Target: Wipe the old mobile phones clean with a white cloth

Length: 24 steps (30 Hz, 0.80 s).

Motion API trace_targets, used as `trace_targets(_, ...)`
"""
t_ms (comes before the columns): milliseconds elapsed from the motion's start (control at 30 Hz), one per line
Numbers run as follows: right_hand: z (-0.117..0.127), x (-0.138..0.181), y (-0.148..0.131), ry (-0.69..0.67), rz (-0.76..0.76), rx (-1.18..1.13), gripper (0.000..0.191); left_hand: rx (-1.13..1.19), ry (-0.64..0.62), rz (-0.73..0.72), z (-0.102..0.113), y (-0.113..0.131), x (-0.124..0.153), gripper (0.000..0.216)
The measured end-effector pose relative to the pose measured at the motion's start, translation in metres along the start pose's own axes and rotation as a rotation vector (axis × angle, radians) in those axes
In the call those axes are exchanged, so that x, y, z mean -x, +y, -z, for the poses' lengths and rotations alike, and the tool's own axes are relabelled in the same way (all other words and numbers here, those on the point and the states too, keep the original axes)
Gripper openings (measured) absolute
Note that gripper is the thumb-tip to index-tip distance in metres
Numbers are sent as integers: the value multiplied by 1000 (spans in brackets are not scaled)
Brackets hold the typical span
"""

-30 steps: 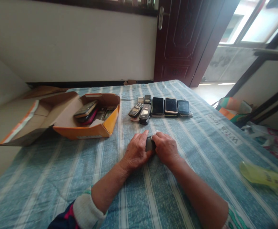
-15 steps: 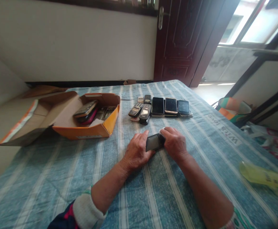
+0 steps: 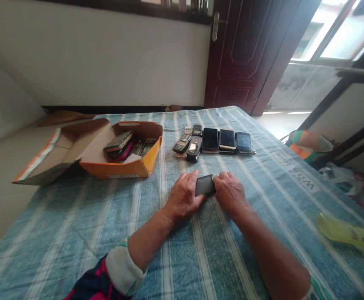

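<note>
A dark mobile phone [image 3: 204, 186] lies between my two hands, low over the striped cloth. My left hand [image 3: 185, 193] grips its left end, thumb along the near edge and fingers at the far edge. At the right end, the curled fingers of my right hand [image 3: 230, 189] pinch the phone's corner. Just beyond are several phones in stacks: keypad phones [image 3: 194, 148] on the left, then a black touchscreen phone [image 3: 210, 138], a gold-edged phone [image 3: 227, 138] and a smaller dark-screened phone [image 3: 243, 142] to the right.
An open orange cardboard box [image 3: 119, 170] holding several phones stands at the left, its lid [image 3: 59, 154] folded out leftward. The blue striped cloth [image 3: 106, 233] covers the surface. A yellow translucent object [image 3: 347, 233] lies at the right edge. Behind are a wall and a dark red door [image 3: 244, 54].
The view has shifted slightly, so everything sits a little further right. Both hands keep hold of the phone, whose face is tilted a bit differently; my right fingers cover less of its end.
</note>
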State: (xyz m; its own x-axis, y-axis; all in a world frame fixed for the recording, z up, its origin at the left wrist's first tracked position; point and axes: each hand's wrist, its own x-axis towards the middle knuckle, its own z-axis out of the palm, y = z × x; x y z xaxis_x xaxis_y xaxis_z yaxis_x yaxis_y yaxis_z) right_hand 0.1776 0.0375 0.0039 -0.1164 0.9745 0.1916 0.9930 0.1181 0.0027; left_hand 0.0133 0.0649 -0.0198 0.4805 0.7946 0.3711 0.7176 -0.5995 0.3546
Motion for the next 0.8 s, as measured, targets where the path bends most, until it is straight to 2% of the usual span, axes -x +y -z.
trace_targets(133, -2, 4, -13, 58, 47, 17, 18, 3, -3, -1, 1, 1, -1, 67)
trace_targets(267, -7, 2, -26, 110, 199, -71, 18, 21, -17, -10, 2, 1, -1, 64)
trace_targets(400, -12, -2, -27, 143, 315, -189, 19, 38, -20, -17, 3, 1, -1, 65)
trace_targets(800, -14, -1, -20, 185, 349, -301, 19, 55, 0, -12, 3, 0, -1, 64)
